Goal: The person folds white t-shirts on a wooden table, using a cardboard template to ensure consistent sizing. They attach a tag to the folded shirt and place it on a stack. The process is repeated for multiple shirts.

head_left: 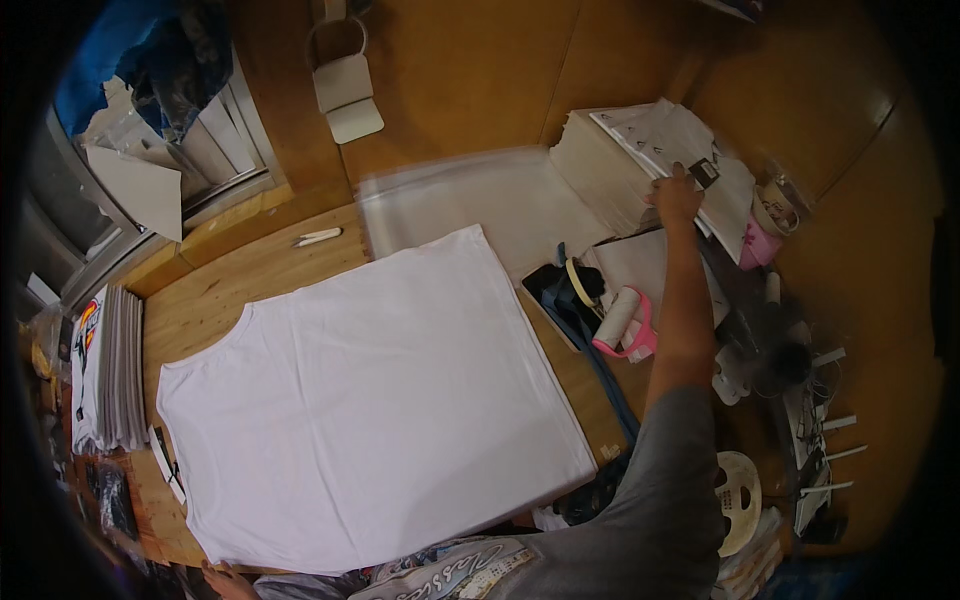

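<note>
Dim, warm indoor light; wood tones read orange. The white shirt is the brightest area, evenly lit with only faint crease shading. Strong fisheye bend: the counter edge curves, and a black vignette rings the frame. The clear plastic sheet smears with motion blur. Right-side clutter is dark and soft.

Warm wooden workroom seen from above.
A wooden worktable meets orange-brown panelled walls; a metal-framed window sits at upper left, under dim yellowish light.
</note>
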### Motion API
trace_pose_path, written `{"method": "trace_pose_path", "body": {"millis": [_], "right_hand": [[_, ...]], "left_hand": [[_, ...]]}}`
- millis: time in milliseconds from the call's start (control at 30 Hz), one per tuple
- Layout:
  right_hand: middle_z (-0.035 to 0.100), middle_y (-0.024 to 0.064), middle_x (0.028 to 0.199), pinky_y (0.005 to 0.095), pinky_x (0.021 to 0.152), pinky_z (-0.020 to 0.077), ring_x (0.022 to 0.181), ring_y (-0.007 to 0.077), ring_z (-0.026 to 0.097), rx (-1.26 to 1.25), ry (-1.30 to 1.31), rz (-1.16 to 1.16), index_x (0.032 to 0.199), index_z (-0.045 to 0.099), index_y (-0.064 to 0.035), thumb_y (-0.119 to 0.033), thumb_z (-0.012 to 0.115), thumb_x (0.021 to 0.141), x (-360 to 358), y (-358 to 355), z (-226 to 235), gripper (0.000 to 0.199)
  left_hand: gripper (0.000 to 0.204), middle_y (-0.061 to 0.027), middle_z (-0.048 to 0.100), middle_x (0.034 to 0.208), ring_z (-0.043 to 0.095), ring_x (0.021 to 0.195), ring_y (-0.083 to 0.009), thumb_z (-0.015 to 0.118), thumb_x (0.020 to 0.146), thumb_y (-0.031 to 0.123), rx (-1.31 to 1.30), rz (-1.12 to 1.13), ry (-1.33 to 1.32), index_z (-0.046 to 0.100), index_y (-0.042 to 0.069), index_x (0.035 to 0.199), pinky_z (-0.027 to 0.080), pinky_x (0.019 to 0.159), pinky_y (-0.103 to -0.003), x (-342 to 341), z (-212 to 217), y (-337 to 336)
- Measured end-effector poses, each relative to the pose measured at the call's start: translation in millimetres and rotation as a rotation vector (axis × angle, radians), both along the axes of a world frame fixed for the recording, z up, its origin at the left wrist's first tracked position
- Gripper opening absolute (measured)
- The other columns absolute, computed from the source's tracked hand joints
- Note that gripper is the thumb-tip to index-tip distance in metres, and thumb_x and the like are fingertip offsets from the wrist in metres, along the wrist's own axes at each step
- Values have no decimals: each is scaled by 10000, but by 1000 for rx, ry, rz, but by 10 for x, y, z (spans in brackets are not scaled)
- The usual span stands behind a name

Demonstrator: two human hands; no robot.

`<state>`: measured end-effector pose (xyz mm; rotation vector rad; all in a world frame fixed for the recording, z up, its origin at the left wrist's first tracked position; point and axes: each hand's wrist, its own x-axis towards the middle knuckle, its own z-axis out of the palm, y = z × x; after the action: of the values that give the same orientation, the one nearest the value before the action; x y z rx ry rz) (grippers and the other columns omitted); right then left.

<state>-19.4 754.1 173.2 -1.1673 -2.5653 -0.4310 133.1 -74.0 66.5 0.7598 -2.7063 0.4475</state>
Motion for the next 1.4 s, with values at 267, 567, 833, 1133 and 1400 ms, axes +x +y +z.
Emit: {"method": "trace_pose_path", "body": {"millis": [267,567,833,1133,1400], "right_hand": [[236,204,1316,580,896,206,1211,356,228,-103,848,45,1107,510,-143,-388,610,694,355,415,-199,490],[356,206,1241,538,906,230,1158,382,305,-479,781,-740,1258,287,-58,-659,465,663,611,1034,-9,864],[431,213,1169,440,912,283,1119,367,381,-510,620,-595,1130,439,28,-624,486,678,617,1301,-52,795],[457,135,1038,501,797,356,865,299,460,-1146,1202,-495,1089,439,-24,-379,615,718,276,1061,-137,543],[355,221,1175,441,830,385,1017,324,409,-980,985,-541,1250,195,-76,-190,479,801,-521,2126,-275,544]], "left_hand": [[545,-167,496,1047,507,901,-352,542,747,405,233,95,-62,422,32,1125,426,724,-435,235,-254,-107],[529,-185,495,1038,517,882,-355,535,762,405,221,47,27,399,59,1137,434,694,-437,30,-193,1],[433,-250,503,990,516,850,-370,537,766,273,264,-136,80,440,-62,1023,431,712,-419,237,-178,15],[450,-257,513,953,520,836,-361,527,753,227,443,92,28,414,-63,1079,416,732,-392,192,37,272],[510,-248,516,954,516,842,-377,551,749,303,468,0,44,416,-43,1099,426,722,-416,73,-185,236]]}}
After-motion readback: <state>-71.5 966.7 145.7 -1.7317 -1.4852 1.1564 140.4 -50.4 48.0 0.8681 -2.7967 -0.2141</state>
